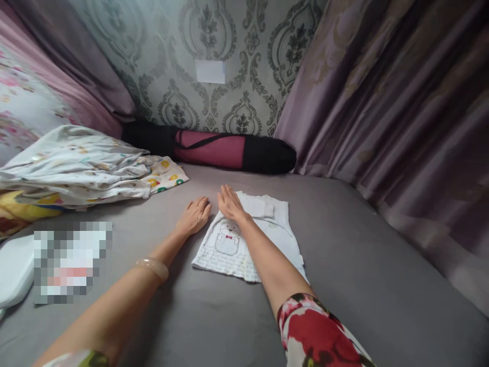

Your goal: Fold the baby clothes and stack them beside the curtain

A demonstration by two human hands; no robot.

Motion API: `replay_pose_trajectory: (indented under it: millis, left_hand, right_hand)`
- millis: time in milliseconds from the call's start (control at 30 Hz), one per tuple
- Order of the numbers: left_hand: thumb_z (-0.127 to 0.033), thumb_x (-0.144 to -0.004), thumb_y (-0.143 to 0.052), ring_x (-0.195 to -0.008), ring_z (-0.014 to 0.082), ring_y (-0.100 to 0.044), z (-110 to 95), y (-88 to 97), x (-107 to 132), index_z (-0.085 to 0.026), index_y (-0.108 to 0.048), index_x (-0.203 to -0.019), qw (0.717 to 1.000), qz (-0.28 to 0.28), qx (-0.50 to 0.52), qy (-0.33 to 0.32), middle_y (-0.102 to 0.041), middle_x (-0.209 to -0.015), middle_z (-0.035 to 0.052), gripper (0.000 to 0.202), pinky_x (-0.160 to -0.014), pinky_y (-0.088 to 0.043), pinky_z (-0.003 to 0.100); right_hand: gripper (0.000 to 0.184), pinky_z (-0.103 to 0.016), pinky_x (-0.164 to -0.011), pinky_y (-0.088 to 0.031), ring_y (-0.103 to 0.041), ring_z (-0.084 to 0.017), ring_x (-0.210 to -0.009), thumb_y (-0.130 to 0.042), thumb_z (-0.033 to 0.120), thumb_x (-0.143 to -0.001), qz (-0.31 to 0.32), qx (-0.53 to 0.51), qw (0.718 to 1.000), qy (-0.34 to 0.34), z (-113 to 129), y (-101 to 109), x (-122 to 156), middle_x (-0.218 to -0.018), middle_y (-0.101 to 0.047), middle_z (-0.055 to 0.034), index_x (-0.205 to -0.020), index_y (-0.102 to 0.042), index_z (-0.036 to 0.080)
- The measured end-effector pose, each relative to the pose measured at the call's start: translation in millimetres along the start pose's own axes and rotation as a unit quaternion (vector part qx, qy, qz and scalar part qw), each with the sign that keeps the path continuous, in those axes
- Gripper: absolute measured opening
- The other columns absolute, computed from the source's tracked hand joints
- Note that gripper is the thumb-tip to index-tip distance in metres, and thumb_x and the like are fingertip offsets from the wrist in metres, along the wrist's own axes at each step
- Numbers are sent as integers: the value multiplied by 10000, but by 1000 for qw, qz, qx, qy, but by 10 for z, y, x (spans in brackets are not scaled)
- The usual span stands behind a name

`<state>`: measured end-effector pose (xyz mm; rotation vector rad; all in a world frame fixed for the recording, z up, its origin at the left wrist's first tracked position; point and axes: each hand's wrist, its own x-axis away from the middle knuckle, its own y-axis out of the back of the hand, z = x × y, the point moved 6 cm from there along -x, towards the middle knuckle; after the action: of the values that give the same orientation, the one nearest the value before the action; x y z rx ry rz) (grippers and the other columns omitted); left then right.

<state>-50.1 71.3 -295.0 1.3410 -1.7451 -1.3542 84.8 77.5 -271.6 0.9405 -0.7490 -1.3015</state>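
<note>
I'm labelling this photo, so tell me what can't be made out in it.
Head view, white bear-print top: partly hidden beneath the right hand and right forearm.
Head view, lettering near its lower edge: too small to read.
Head view, pixelated item: blurred by a mosaic, so unidentifiable.
Head view, smooth white object beside it: cut off by the left edge.

Dim, diffuse light; right curtain (382, 102) darkest, soft shadows on grey sheet (362, 280). Small print on white shirt (273, 244) blurry. Edges stretched, wide-angle; lower-left patch (72, 262) pixelated.
</note>
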Motion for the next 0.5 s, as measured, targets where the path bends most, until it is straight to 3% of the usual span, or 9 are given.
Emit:
replay_pose_trajectory:
  millis: [133,300,500]
  left_hand:
    - [-395,-978,-217,-1363,236,-378,7,-5,0,-137,-418,-1374,1000,-3,-4,-8,-435,-1460,138,513,-1144,-222,458]
    - [-385,-974,-241,-1346,256,-399,-2,-11,6,-136,-449,-1350,999,-14,-19,-26,-469,-1427,159,498,-1125,-258,485]
    - [-418,-963,-291,-1342,292,-397,70,5,-46,-113,-413,-1373,999,14,21,-21,-454,-1435,179,526,-1127,-238,512]
  right_hand:
    - [628,-415,-1174,-3,-78,-216,-1466,-155,433,-999,-66,39,996,-37,-293,317,271,-1587,-162,-114,-1510,-211,72]
    - [605,-430,-1169,-34,-169,-243,-1446,-214,411,-995,-55,101,989,-90,-625,248,531,-1554,-265,-142,-1475,-301,53]
    - [615,-389,-1177,-76,-161,-223,-1452,-178,424,-994,-6,56,995,-85,-674,302,554,-1568,-234,-126,-1490,-275,74]
